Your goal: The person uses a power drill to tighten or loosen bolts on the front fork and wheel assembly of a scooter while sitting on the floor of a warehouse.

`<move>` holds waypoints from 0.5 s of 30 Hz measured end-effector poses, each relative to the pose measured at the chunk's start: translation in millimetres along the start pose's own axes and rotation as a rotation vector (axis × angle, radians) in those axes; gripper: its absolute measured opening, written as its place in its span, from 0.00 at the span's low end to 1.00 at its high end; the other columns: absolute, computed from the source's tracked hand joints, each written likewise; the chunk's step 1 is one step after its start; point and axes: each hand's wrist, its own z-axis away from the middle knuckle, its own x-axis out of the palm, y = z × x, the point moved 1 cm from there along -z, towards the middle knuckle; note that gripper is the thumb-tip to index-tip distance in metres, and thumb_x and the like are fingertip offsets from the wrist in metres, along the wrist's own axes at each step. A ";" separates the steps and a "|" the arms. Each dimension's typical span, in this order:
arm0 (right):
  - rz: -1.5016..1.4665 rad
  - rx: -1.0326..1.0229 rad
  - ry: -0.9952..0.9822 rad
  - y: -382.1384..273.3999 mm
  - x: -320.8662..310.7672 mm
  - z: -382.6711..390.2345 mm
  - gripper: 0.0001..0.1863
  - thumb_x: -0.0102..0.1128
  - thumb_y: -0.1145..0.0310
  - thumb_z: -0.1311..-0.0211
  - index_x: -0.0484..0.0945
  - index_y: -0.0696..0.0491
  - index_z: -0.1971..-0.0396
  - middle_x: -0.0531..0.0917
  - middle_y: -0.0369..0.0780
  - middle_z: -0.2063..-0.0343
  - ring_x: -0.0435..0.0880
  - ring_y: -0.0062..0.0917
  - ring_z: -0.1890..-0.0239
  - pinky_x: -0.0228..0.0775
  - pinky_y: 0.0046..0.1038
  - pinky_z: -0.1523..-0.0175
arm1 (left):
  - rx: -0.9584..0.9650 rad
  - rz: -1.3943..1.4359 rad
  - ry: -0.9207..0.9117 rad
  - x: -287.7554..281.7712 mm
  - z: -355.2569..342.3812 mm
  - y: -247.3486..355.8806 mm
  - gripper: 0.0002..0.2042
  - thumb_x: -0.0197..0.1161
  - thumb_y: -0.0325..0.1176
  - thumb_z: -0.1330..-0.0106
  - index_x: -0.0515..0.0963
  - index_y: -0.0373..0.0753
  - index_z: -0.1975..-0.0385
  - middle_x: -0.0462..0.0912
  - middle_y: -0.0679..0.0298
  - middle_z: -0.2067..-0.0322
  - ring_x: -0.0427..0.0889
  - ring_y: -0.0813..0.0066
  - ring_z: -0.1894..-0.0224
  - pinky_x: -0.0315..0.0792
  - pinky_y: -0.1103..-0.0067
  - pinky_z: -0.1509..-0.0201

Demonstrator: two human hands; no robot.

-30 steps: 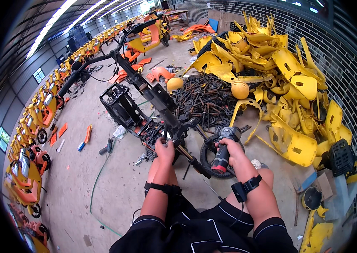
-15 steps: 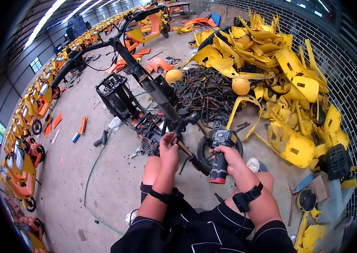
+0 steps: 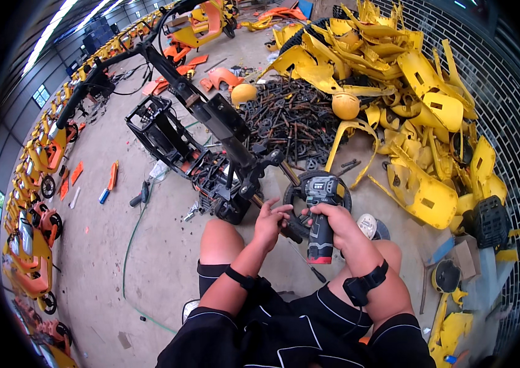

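- The right hand point(image 3: 336, 223) is closed around the grip of a grey and black cordless power tool point(image 3: 321, 216), its red-trimmed base toward the person.
- The left hand point(image 3: 266, 224) is partly open, its fingers loosely spread and curved; whether something small sits between them, I cannot tell.
- That hand is nearest to the fork leg point(image 3: 294, 233), a dark tube slanting down toward the power tool; whether they touch is unclear.
- Behind the power tool, partly covered by it, is a black-tyred wheel point(image 3: 347, 203).
- A screwdriver point(image 3: 317, 275) with a dark handle lies between the person's knees.
- The stripped black bike frame point(image 3: 233, 146) leans across the view, its handlebar point(image 3: 110, 61) reaching to the upper left.
- Beyond the wheel, dark metal parts point(image 3: 288, 119) lie heaped on the floor point(image 3: 103, 245), beside a tall pile of yellow panels point(image 3: 424, 196).
- Left of the frame, a green hose point(image 3: 126, 264) curves across the floor.
- Yellow and orange bikes point(image 3: 30, 264) line the far left; a dark brick wall point(image 3: 487, 92) stands at right.
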 end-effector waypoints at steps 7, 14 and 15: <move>0.068 0.009 -0.010 8.1 -0.7 -2.1 0.10 0.61 0.71 0.43 0.82 0.60 0.63 0.85 0.39 0.68 0.80 0.22 0.71 0.76 0.26 0.67 | 0.079 -0.069 -0.078 -0.7 -6.7 -8.1 0.35 0.48 0.09 0.44 0.55 0.37 0.33 0.73 0.52 0.45 0.76 0.67 0.46 0.75 0.77 0.49; 0.105 -0.015 -0.004 3.5 0.4 -3.9 0.11 0.59 0.73 0.43 0.82 0.63 0.63 0.86 0.40 0.67 0.80 0.22 0.71 0.76 0.26 0.66 | -0.064 -0.041 -0.140 1.0 -8.0 3.9 0.31 0.49 0.12 0.38 0.54 0.36 0.33 0.68 0.49 0.39 0.76 0.62 0.43 0.75 0.74 0.45; 0.106 -0.026 -0.003 3.5 0.4 -4.3 0.11 0.60 0.72 0.44 0.82 0.63 0.64 0.85 0.40 0.68 0.80 0.22 0.71 0.75 0.27 0.66 | -0.043 -0.044 -0.150 -1.2 -10.0 2.8 0.31 0.49 0.13 0.37 0.54 0.36 0.33 0.68 0.49 0.39 0.77 0.62 0.43 0.75 0.73 0.45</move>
